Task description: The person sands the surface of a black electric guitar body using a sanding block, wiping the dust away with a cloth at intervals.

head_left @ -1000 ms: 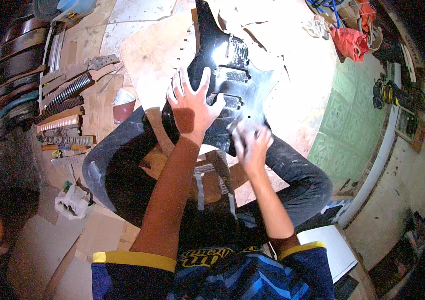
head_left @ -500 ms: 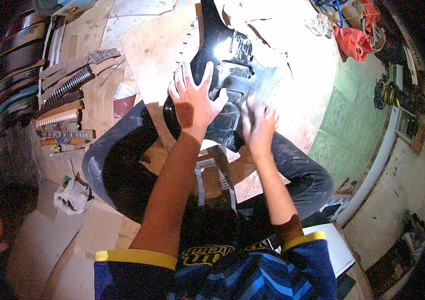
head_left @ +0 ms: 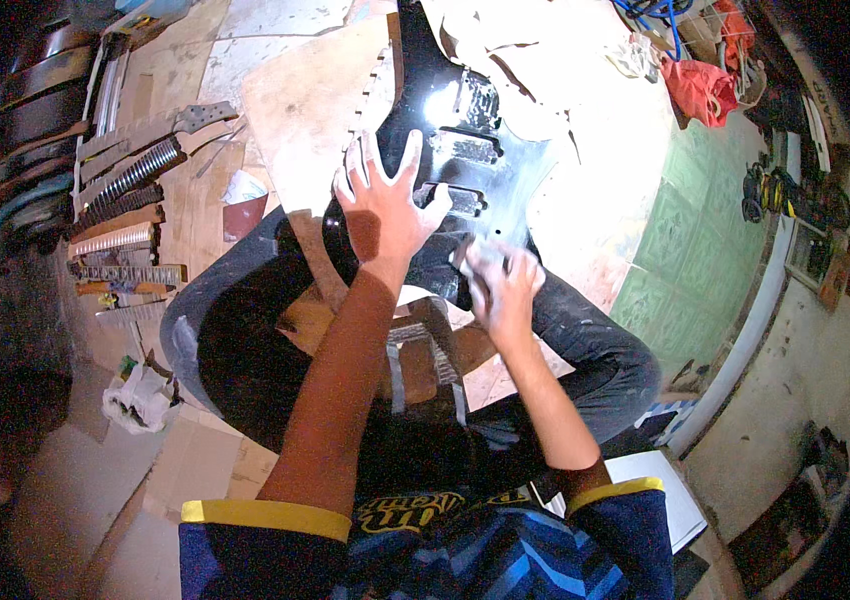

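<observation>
A black electric guitar body (head_left: 423,100) with pickup cavities lies in front of me, its neck end pointing away. It is glossy on the left and dulled, greyish on the right. My left hand (head_left: 385,210) rests flat on its left part with the fingers spread. My right hand (head_left: 505,280) is closed at the near right edge of the body, fingers curled around a small greyish piece. That piece is mostly hidden and blurred, so its kind cannot be made out. Whitish dust coats the fingers of both hands.
A pale board (head_left: 320,80) lies under and beside the guitar. Guitar necks (head_left: 195,125) and tools, among them a ribbed cylinder (head_left: 150,165), line the left. A dark red and white cup-like piece (head_left: 243,205) is by my left knee. A red bag (head_left: 700,90) stands at far right.
My right hand has moved slightly left and nearer to me along the guitar body. My left hand stays spread in nearly the same place.
</observation>
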Available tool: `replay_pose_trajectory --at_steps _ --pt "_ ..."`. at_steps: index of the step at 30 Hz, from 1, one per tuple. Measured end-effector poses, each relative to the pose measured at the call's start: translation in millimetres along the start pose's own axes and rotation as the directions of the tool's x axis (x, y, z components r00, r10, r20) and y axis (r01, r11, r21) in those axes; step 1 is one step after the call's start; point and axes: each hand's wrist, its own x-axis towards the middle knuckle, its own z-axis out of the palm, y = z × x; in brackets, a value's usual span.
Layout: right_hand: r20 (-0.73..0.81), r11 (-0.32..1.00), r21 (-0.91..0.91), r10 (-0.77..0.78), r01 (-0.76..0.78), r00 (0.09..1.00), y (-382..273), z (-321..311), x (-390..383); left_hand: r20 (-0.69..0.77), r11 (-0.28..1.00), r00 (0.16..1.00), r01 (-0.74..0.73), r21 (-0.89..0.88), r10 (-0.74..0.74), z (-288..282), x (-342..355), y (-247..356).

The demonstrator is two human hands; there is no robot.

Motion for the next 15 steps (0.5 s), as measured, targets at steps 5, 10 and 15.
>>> replay_pose_trajectory --at_steps 5,10,15 --pt "-0.047 0.989 0.038 0.145 -0.143 0.988 -6 5 30 0.034 1.0 0.999 0.015 0.015 -0.016 0 0 0" --pt "0.033 1.0 0.008 -0.028 0.027 0.999 -1 -2 2 -0.005 0.999 1.0 -0.018 0.026 0.018 1 2 -1" --pt "-0.077 0.988 0.074 0.138 -0.132 0.988 -7 7 22 0.018 1.0 1.0 0.001 0.023 -0.002 -1 -3 2"
